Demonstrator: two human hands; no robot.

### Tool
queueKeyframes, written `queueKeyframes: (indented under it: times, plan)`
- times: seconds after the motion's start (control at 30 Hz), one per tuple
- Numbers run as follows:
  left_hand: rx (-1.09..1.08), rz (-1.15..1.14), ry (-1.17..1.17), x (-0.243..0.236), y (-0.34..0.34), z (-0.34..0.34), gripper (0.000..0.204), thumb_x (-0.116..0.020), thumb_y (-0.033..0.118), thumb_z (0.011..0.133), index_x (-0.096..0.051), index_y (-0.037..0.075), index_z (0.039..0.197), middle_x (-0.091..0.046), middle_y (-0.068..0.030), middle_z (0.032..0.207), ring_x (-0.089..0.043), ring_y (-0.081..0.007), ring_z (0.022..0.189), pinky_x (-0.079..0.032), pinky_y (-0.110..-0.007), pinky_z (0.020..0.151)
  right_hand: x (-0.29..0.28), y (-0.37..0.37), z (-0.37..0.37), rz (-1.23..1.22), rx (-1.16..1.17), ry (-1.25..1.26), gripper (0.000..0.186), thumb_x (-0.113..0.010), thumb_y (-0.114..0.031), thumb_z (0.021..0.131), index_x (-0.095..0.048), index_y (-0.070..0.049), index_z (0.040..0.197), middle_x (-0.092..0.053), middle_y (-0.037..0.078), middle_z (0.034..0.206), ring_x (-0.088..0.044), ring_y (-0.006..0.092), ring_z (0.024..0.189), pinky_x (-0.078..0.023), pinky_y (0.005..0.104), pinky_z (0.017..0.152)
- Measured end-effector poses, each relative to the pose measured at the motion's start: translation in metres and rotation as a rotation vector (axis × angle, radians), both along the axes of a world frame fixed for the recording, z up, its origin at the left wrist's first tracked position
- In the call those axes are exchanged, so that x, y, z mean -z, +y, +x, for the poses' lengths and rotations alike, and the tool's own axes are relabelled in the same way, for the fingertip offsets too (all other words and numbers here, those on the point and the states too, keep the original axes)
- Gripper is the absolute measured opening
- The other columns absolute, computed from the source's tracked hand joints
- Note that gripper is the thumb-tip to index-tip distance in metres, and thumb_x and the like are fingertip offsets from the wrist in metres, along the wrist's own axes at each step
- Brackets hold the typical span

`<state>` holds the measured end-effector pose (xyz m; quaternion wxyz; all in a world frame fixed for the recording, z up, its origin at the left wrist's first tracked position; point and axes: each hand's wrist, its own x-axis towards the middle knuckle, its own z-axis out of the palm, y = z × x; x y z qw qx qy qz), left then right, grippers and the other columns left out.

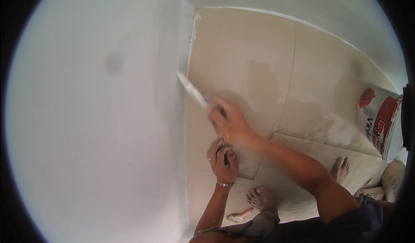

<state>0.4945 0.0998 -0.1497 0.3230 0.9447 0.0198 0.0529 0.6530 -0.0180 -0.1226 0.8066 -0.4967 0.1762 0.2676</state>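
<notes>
My right hand (228, 121) is closed around what looks like a white-coated paintbrush (193, 90), slim and blurred by motion. Its tip meets the lower edge of the pale wall (99, 126), where a greyer, damp-looking band (173, 61) runs along the corner with the floor. Just below it, my left hand (224, 161) is curled, with a metal band on its wrist. A dark patch shows between its fingers and thumb; whether that is a thing or a shadow is unclear.
Beige floor tiles (233, 40) carry damp patches and dust. A white and red paint bucket (378, 122) stands at the right, with sacks (391, 180) nearby. A second brush (240, 216) lies beside my bare foot (260, 198). Another pale wall (328, 9) bounds the far side.
</notes>
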Motion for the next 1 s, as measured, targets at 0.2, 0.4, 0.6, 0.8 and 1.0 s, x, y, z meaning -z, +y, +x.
queueKeyframes:
  times: [0.2, 0.4, 0.6, 0.8, 1.0]
  plan:
    - [0.042, -0.036, 0.045, 0.010, 0.005, -0.019, 0.012, -0.065, 0.005, 0.091, -0.070, 0.007, 0.102, -0.065, -0.0186, 0.141, -0.063, -0.0385, 0.124, -0.044, -0.047, 0.104, 0.014, -0.030, 0.027, -0.053, 0.257, 0.065, 0.038, -0.059, -0.023, 0.107, -0.057, 0.000, 0.137, -0.058, 0.001, 0.076, -0.050, 0.0074, 0.056, -0.041, 0.0274, 0.048]
    - [0.112, -0.006, 0.073, 0.001, 0.002, -0.008, 0.012, -0.065, 0.005, 0.092, -0.070, 0.007, 0.102, -0.063, -0.0197, 0.142, -0.062, -0.0388, 0.126, -0.045, -0.048, 0.105, 0.035, -0.035, 0.094, -0.149, 0.287, -0.103, 0.038, -0.060, -0.024, 0.107, -0.058, 0.000, 0.136, -0.057, 0.002, 0.076, -0.050, 0.0070, 0.058, -0.041, 0.0273, 0.051]
    - [0.110, -0.014, 0.071, 0.004, 0.004, -0.011, 0.014, -0.065, 0.005, 0.090, -0.070, 0.008, 0.103, -0.063, -0.0179, 0.143, -0.061, -0.0394, 0.127, -0.045, -0.050, 0.106, 0.033, -0.008, -0.027, -0.165, -0.071, -0.101, 0.035, -0.062, -0.023, 0.106, -0.064, -0.003, 0.135, -0.054, -0.005, 0.073, -0.049, 0.0052, 0.065, -0.041, 0.0247, 0.056]
    - [0.140, 0.040, 0.049, 0.004, 0.009, -0.015, 0.007, -0.064, 0.008, 0.093, -0.069, 0.007, 0.098, -0.064, -0.0195, 0.141, -0.062, -0.0394, 0.125, -0.045, -0.048, 0.104, 0.001, -0.073, 0.007, -0.459, -0.032, -0.054, 0.034, -0.059, -0.031, 0.108, -0.067, -0.001, 0.121, -0.058, 0.001, 0.073, -0.053, 0.0112, 0.066, -0.044, 0.0319, 0.060]
    - [0.144, 0.006, 0.026, 0.005, 0.007, -0.008, 0.008, -0.064, 0.007, 0.092, -0.069, 0.007, 0.099, -0.066, -0.0182, 0.139, -0.063, -0.0395, 0.123, -0.046, -0.049, 0.103, 0.026, -0.111, 0.130, -0.646, 0.240, -0.329, 0.041, -0.060, -0.036, 0.107, -0.070, 0.000, 0.124, -0.060, 0.003, 0.072, -0.052, 0.0097, 0.065, -0.043, 0.0291, 0.059]
